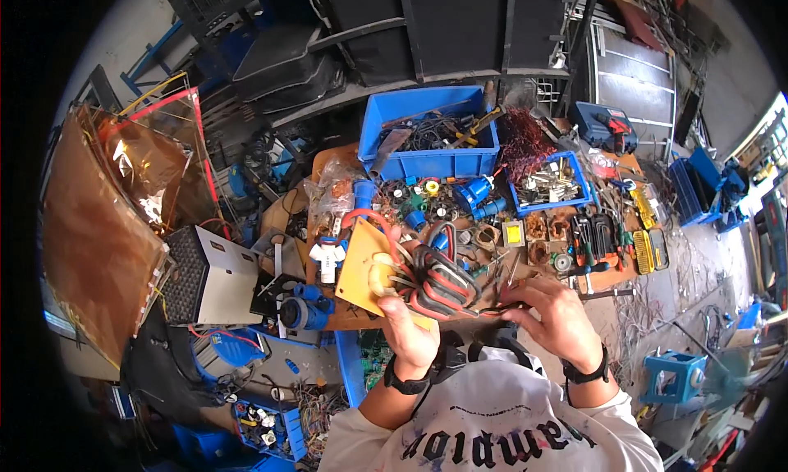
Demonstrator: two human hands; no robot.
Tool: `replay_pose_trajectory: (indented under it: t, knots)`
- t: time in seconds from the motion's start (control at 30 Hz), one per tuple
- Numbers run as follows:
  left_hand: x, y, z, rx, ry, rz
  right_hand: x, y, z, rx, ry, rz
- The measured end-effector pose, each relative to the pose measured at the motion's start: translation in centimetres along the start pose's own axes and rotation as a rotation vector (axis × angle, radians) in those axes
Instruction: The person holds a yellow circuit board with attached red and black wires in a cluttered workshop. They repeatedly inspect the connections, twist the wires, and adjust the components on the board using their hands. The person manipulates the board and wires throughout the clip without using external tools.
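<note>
Over the near edge of the cluttered table, my left hand (pixel 408 334) is closed around a yellow board (pixel 355 277) and a bundle of coiled red-and-black cable (pixel 450 285). The board is tilted and the cable loops lie against its right side. Some of my left fingers are hidden behind the loops. Just right of the bundle, my right hand (pixel 560 318) pinches a thin stretch of the cable leading out of it, with thumb and fingers together. A white bottle-like thing (pixel 328 263) with blue parts stands left of the board.
A large blue bin (pixel 431 162) of tools and scrap stands at the back of the table. Right of it, a small blue tray (pixel 548 209) holds metal pieces. Pliers and screwdrivers (pixel 599 240) lie at the right. A white metal case (pixel 220 279) stands at the left.
</note>
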State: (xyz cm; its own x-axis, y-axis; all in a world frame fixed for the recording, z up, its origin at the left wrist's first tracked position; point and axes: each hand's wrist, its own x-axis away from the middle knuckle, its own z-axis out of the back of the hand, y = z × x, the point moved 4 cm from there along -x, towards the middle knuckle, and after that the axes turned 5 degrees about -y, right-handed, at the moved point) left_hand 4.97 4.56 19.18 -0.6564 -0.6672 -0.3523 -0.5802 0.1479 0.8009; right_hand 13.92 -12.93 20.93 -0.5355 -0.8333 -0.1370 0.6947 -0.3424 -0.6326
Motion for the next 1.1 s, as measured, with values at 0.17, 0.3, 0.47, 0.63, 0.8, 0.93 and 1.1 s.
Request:
replay_pose_trajectory:
  t: [0.17, 0.3, 0.47, 0.63, 0.8, 0.93, 1.1]
  knots:
    - [0.1, -0.2, 0.3, -0.032, 0.061, 0.007, 0.0, 0.1, -1.4, 0.035, -0.055, 0.022]
    - [-0.4, 0.5, -0.1, -0.036, 0.104, -0.036, 0.2, -0.4, -1.8, 0.020, -0.086, 0.051]
    - [-0.4, 0.3, 0.4, -0.009, 0.127, -0.045, 0.4, -0.3, -2.2, -0.013, 0.029, 0.079]
    - [0.1, 0.2, 0.7, 0.037, 0.150, 0.038, 0.9, -0.1, -3.2, -0.184, 0.083, 0.009]
    - [0.5, -0.7, 1.1, 0.127, 0.236, 0.080, 1.6, 0.0, -4.9, -0.435, 0.008, -0.142]
    - [0.4, -0.3, 0.4, 0.152, 0.262, 0.051, 1.5, -0.4, -5.0, -0.497, -0.021, -0.188]
    - [0.5, -0.4, -0.2, 0.175, 0.220, 0.084, 1.4, -1.0, -5.6, -0.534, 0.011, -0.128]
